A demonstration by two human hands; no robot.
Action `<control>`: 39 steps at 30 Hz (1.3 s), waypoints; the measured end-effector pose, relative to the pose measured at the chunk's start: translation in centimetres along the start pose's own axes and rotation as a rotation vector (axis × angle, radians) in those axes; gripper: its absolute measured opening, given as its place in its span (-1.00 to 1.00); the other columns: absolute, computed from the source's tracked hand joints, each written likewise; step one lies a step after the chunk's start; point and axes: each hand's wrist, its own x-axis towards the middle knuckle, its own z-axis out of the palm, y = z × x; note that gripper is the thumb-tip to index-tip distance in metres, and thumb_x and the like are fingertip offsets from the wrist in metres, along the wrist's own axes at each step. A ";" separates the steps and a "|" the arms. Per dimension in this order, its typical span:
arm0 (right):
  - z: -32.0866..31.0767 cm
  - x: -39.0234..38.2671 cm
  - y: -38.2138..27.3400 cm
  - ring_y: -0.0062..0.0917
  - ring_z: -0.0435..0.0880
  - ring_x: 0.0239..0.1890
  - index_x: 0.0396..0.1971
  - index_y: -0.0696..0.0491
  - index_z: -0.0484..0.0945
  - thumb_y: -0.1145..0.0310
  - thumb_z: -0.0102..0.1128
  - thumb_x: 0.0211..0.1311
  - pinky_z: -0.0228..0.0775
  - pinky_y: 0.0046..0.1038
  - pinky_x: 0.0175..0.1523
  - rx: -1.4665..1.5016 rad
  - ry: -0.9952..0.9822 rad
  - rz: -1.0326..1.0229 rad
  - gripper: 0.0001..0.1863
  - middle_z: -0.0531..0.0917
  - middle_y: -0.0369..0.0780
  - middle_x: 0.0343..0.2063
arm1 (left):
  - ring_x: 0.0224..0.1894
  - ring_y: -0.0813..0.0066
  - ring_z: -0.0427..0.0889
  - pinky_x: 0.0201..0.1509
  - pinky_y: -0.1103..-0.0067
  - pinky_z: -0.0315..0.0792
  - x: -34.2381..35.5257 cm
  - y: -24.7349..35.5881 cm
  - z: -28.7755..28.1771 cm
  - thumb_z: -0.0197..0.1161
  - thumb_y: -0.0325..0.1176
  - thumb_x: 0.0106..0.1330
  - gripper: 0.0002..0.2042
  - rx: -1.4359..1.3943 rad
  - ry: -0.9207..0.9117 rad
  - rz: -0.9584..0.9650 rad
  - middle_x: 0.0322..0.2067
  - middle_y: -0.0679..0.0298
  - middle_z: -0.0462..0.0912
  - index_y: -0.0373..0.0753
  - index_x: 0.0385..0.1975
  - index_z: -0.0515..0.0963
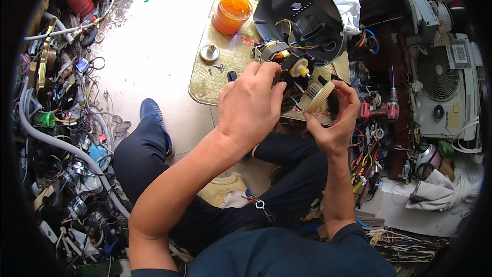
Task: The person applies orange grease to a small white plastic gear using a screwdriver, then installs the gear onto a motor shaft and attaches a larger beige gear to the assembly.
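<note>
My right hand is closed around the rim of a round, cream-coloured plastic gear, tilted on edge above the table's near right side. My left hand is closed, back upward, just left of it; its fingertips are partly hidden, and I cannot make out what they hold. A black tool end sticks out past the left knuckles. Beyond the hands lies an electric motor with a small pale-yellow gear on its shaft side. Behind it stands a round black plastic housing with yellow wires inside.
On the wooden table are an orange tub, a small round metal-topped container and several screws. Right of the table is a red cordless drill, near a white fan unit. Loose parts and a grey hose crowd the left floor.
</note>
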 end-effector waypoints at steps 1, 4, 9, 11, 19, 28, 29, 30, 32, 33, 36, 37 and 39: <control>0.1 0.1 0.2 -0.25 0.58 0.31 0.40 0.23 0.26 0.57 0.58 -0.03 0.37 -0.24 0.50 -0.014 -0.007 -0.007 -0.05 0.49 -0.01 0.32 | -0.25 0.00 0.79 -0.16 0.21 0.62 0.4 0.6 -0.8 0.39 -0.34 0.46 -0.78 0.065 -0.013 -0.011 -0.15 0.08 0.74 -0.24 0.02 0.67; 0.1 0.4 0.5 -0.25 0.58 0.31 0.39 0.23 0.26 0.57 0.59 -0.04 0.35 -0.23 0.51 -0.045 -0.014 -0.027 -0.05 0.49 0.00 0.32 | -0.22 -0.03 0.80 -0.15 0.18 0.64 1.1 0.6 -1.3 0.37 -0.32 0.47 -0.81 0.143 -0.024 -0.013 -0.12 0.13 0.71 -0.18 0.00 0.69; 0.0 1.2 0.3 -0.24 0.57 0.33 0.38 0.23 0.26 0.58 0.60 -0.07 0.33 -0.23 0.53 -0.076 -0.010 -0.052 -0.04 0.47 0.02 0.33 | -0.27 0.02 0.81 -0.16 0.17 0.66 1.7 0.1 -0.8 0.36 -0.32 0.48 -0.83 0.257 -0.073 -0.035 -0.09 0.18 0.72 -0.15 -0.02 0.71; 0.0 1.4 0.2 -0.23 0.56 0.33 0.38 0.22 0.26 0.58 0.61 -0.08 0.33 -0.23 0.53 -0.075 -0.013 -0.051 -0.04 0.47 0.03 0.33 | -0.28 0.03 0.82 -0.16 0.17 0.66 1.9 -0.2 -0.6 0.36 -0.32 0.48 -0.84 0.275 -0.077 -0.033 -0.08 0.20 0.72 -0.15 -0.03 0.72; 0.3 1.8 0.1 -0.23 0.56 0.34 0.36 0.21 0.26 0.59 0.60 -0.10 0.33 -0.22 0.53 -0.060 -0.025 -0.041 -0.04 0.46 0.05 0.34 | -0.37 0.05 0.86 -0.29 0.26 0.73 2.3 -0.8 -0.4 0.31 -0.48 0.32 -0.90 0.280 -0.017 0.038 -0.17 0.10 0.68 -0.26 -0.23 0.72; -0.1 0.8 0.3 -0.22 0.60 0.29 0.32 0.20 0.29 0.55 0.63 -0.09 0.37 -0.24 0.48 -0.172 -0.083 -0.014 -0.08 0.53 0.06 0.31 | -0.28 0.05 0.84 -0.19 0.22 0.69 2.2 -0.8 -0.2 0.37 -0.38 0.40 -0.91 0.264 -0.105 -0.012 -0.13 0.16 0.72 -0.22 -0.21 0.75; -0.1 0.7 0.4 -0.23 0.63 0.26 0.31 0.20 0.30 0.54 0.64 -0.09 0.39 -0.25 0.47 -0.200 -0.082 -0.023 -0.09 0.54 0.05 0.30 | -0.25 0.05 0.82 -0.14 0.21 0.67 2.3 -0.7 -0.2 0.39 -0.32 0.45 -0.88 0.272 -0.136 -0.045 -0.11 0.19 0.74 -0.19 -0.16 0.75; -0.2 0.6 0.5 -0.23 0.63 0.26 0.30 0.20 0.31 0.54 0.64 -0.09 0.40 -0.26 0.46 -0.194 -0.081 -0.025 -0.09 0.54 0.05 0.30 | -0.25 0.05 0.82 -0.14 0.21 0.67 2.3 -0.7 -0.2 0.40 -0.32 0.45 -0.88 0.276 -0.133 -0.046 -0.11 0.19 0.74 -0.19 -0.16 0.76; -0.3 0.2 0.6 -0.24 0.63 0.26 0.30 0.20 0.31 0.53 0.64 -0.09 0.41 -0.26 0.45 -0.182 -0.080 -0.033 -0.10 0.54 0.04 0.30 | -0.25 0.06 0.82 -0.14 0.22 0.67 2.4 -0.8 -0.3 0.40 -0.31 0.44 -0.88 0.283 -0.125 -0.048 -0.11 0.20 0.74 -0.19 -0.18 0.76; -0.3 0.0 0.6 -0.24 0.64 0.25 0.29 0.20 0.31 0.53 0.64 -0.09 0.42 -0.26 0.44 -0.194 -0.091 -0.022 -0.10 0.55 0.05 0.30 | -0.25 0.07 0.82 -0.14 0.22 0.67 2.4 -0.8 -0.3 0.41 -0.30 0.44 -0.88 0.283 -0.130 -0.054 -0.11 0.20 0.74 -0.19 -0.18 0.76; -0.3 -0.3 0.5 -0.24 0.65 0.24 0.28 0.20 0.32 0.52 0.65 -0.10 0.44 -0.27 0.42 -0.217 -0.110 -0.002 -0.10 0.55 0.06 0.29 | -0.25 0.07 0.82 -0.14 0.22 0.67 2.4 -0.8 -0.4 0.42 -0.29 0.44 -0.87 0.276 -0.138 -0.056 -0.11 0.21 0.74 -0.18 -0.19 0.77; -0.2 -0.3 0.5 -0.24 0.65 0.24 0.28 0.20 0.32 0.52 0.65 -0.10 0.44 -0.28 0.41 -0.210 -0.107 -0.003 -0.10 0.55 0.06 0.29 | -0.25 0.07 0.82 -0.14 0.22 0.67 2.4 -0.7 -0.3 0.42 -0.29 0.44 -0.87 0.276 -0.131 -0.051 -0.11 0.21 0.74 -0.18 -0.19 0.77; 0.1 -0.2 0.4 -0.24 0.65 0.23 0.28 0.21 0.32 0.51 0.65 -0.10 0.45 -0.28 0.40 -0.207 -0.101 -0.011 -0.11 0.55 0.06 0.29 | -0.25 0.08 0.82 -0.14 0.22 0.67 2.5 -0.7 -0.3 0.42 -0.28 0.44 -0.87 0.278 -0.126 -0.045 -0.12 0.22 0.74 -0.18 -0.19 0.78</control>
